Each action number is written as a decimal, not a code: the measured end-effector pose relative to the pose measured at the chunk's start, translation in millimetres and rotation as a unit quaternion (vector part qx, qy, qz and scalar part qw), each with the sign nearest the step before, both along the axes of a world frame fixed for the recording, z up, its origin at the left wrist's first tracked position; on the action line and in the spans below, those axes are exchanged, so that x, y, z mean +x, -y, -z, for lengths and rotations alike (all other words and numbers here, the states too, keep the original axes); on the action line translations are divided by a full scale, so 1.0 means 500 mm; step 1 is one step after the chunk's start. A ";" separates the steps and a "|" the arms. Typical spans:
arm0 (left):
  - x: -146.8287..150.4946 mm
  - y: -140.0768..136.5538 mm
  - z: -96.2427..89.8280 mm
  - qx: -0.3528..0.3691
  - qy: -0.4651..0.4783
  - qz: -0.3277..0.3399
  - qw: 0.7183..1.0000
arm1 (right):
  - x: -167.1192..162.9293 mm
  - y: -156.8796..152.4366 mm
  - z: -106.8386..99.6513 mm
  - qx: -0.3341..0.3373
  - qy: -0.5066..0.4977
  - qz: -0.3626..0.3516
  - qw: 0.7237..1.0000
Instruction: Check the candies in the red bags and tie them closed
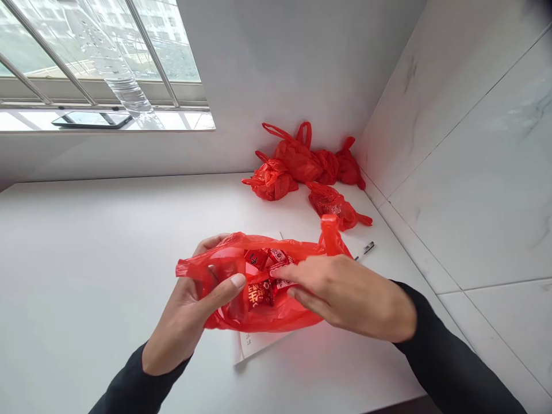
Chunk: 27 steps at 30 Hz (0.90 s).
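Probing inside an open red bag, front and centre over the white table, in among small glossy packets with pale and gold printing. Gripping the bag's left side with the left hand, thumb across the near film, other fingers mostly hidden behind: a closed, fairly light-looking hold. Reaching in from the other side with the right hand, index finger stretched onto a packet, thumb a little apart; cannot tell about anything pinched underneath. Looking like a step of fingering through the contents, with nothing visibly lifted clear of the bag. Calling, by all appearances, for a steady left hold against any folding-in of that slack mouth, plus a neat right fingertip touch on slippery wrapping, well away from loose film. Moving outward: spotting a white sheet beneath the bag, handwritten figures near one edge, and a pen just beyond the right hand. Farther back, seeing more red bags bunched toward the tiled wall. Up left on the window sill, catching a clear bottle and a flat, dark-edged device.
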State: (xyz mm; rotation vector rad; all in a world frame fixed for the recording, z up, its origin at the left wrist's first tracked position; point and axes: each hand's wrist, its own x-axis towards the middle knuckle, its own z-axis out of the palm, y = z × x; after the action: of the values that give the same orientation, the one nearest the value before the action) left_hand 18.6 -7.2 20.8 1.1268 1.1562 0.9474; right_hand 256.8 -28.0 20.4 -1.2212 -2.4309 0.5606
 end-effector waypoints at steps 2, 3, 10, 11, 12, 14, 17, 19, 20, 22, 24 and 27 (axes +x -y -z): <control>-0.001 0.001 -0.004 0.014 -0.002 -0.015 1.000 | 0.010 0.006 -0.032 0.080 -0.050 0.042 0.995; -0.001 0.002 -0.007 0.019 -0.003 -0.016 1.000 | 0.018 0.006 -0.042 0.125 -0.062 0.077 0.987; -0.002 0.007 -0.010 0.040 0.024 -0.009 0.999 | 0.077 -0.033 -0.035 0.018 0.027 0.230 0.973; -0.003 0.006 -0.008 0.046 0.034 -0.013 0.998 | 0.081 -0.036 -0.034 -0.014 0.022 0.228 0.973; -0.004 0.004 -0.007 0.054 0.041 -0.017 0.998 | 0.083 -0.037 -0.036 -0.028 0.008 0.222 0.975; -0.008 0.000 -0.005 0.073 0.034 -0.027 0.996 | 0.083 -0.034 -0.045 -0.002 -0.042 0.211 0.977; -0.019 -0.011 -0.002 0.107 -0.047 -0.059 0.991 | 0.078 -0.020 -0.063 0.065 -0.154 0.201 0.965; -0.029 -0.021 -0.001 0.131 -0.098 -0.076 0.984 | 0.073 -0.011 -0.074 0.056 -0.241 0.189 0.950; -0.035 -0.025 -0.002 0.147 -0.110 -0.080 0.980 | 0.070 -0.007 -0.078 0.040 -0.286 0.176 0.941; -0.047 -0.033 -0.009 0.180 -0.093 -0.079 0.976 | 0.062 -0.002 -0.083 0.014 -0.366 0.142 0.920; -0.053 -0.034 -0.026 0.190 -0.041 -0.082 0.978 | 0.055 -0.001 -0.084 0.002 -0.416 0.112 0.902; -0.045 -0.022 -0.064 0.140 0.046 -0.075 0.986 | 0.045 0.000 -0.081 -0.032 -0.444 0.107 0.889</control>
State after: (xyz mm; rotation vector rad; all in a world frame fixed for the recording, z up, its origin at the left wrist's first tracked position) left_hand -3.8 4.1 52.9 1.2159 1.0652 1.2977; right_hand 279.0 -28.2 60.7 -0.9331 -1.4970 0.8917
